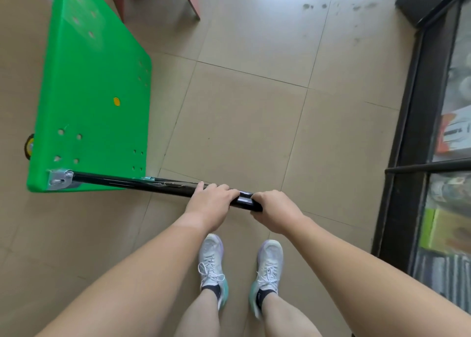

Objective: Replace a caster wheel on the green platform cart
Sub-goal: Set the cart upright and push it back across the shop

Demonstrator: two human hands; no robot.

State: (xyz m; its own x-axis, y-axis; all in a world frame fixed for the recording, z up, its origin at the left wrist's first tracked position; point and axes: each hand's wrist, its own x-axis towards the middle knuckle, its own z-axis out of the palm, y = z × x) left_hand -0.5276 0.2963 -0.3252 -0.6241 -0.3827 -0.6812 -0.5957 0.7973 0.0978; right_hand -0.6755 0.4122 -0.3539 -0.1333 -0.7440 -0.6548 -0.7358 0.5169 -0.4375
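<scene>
Green plastic, stiff and probably light: the platform cart point(94, 94) stands on the tiled floor point(254, 120) ahead-left. My left hand point(211, 201) and right hand point(275, 210) both wrap its black handle point(127, 183), the surest hold. One caster wheel point(29, 147) peeks past the deck's edge.

Cart point(96, 94) left, cabinet point(407, 158) right, shoes point(211, 260) between on the floor point(254, 107).

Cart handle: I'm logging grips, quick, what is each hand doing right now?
Left hand: closed, fingers curled round the black handle.
Right hand: closed, gripping the same handle's end.
</scene>
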